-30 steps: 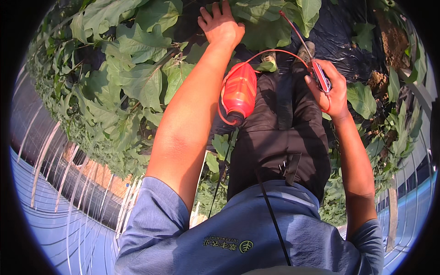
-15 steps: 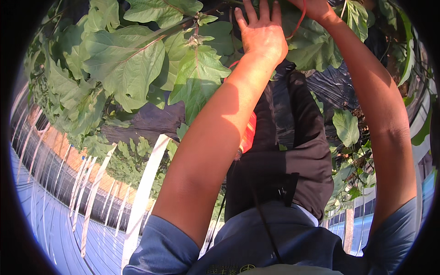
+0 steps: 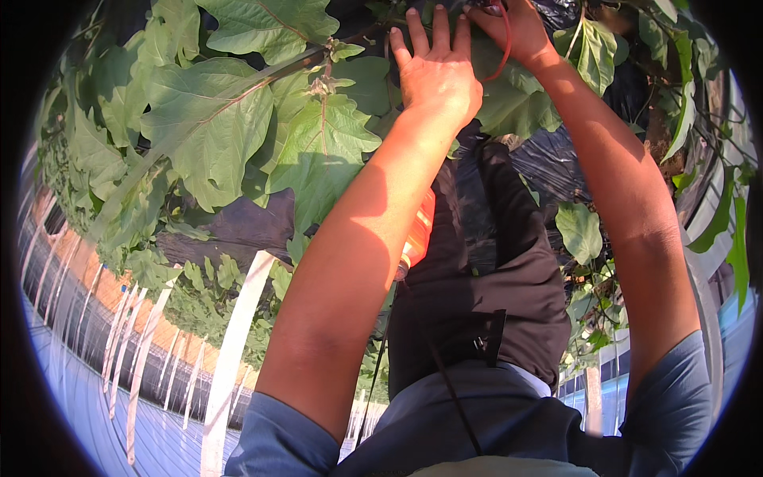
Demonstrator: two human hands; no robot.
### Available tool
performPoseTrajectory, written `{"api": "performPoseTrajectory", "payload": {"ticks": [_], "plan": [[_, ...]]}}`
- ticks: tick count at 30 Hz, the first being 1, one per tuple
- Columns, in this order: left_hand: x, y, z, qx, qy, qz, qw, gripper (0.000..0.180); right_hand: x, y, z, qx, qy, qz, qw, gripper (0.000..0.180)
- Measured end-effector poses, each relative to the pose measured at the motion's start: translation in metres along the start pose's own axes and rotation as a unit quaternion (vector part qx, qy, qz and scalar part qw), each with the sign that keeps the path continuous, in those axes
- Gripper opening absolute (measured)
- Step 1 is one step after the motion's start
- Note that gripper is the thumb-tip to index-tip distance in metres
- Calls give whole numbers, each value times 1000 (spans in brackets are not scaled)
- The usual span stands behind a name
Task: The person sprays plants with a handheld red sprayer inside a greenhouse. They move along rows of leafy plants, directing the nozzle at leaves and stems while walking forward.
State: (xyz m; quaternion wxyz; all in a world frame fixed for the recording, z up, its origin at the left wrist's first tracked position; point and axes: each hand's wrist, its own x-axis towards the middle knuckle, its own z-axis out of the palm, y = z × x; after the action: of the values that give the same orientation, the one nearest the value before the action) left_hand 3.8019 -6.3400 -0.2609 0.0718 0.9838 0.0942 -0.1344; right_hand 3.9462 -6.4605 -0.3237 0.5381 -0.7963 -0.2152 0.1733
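Two bare hands reach up into broad-lobed green leaves near the top edge of the head view. The left hand (image 3: pixel 433 75) is spread wide, fingers (image 3: pixel 417 32) straight and pressed against the foliage, holding nothing that can be seen. The right hand (image 3: pixel 517 32) is curled shut on a thin red cord (image 3: pixel 506 48), which loops down beside the wrist; what the cord joins above is cut off by the dark rim, and the fingertips there are hard to make out.

Most of an orange-red rounded device (image 3: pixel 417 230) is hidden behind the left forearm, so only a narrow strip shows beside dark trousers (image 3: pixel 477 294); its shape cannot be told. A thin black cable (image 3: pixel 449 393) runs down over the blue shirt (image 3: pixel 445 429).

Big leaves (image 3: pixel 214 135) crowd the upper left, one stem (image 3: pixel 318 56) crossing just beside the left hand, leaving little room there. Black ground sheeting (image 3: pixel 230 230) shows in gaps between leaves. A white post (image 3: pixel 234 350) and pale slanted lines lie lower left, well apart from both hands. Smaller leaves (image 3: pixel 580 230) hang between the right forearm and the trousers.
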Motion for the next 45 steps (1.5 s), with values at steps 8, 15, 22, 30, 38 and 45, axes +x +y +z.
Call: {"api": "performPoseTrajectory", "payload": {"ticks": [8,15,22,30,38,45], "plan": [[8,9,-32,4,-49,25,998,103,-68,-39,-55,-86,65,13,994,47],[14,16,-58,-14,-41,40,998,98,-197,-88,-114,-88,157,72,981,39],[0,24,-99,-87,-77,73,991,80,-296,-127,-153,-29,279,223,934,40],[-1,149,-140,-277,-278,75,917,74,-325,-120,-171,74,369,258,890,42],[109,323,-124,-471,-93,14,877,73,-342,-84,-238,55,312,237,919,44],[260,276,-115,-334,100,-75,934,60,-366,-60,-314,69,285,231,928,29]]}}
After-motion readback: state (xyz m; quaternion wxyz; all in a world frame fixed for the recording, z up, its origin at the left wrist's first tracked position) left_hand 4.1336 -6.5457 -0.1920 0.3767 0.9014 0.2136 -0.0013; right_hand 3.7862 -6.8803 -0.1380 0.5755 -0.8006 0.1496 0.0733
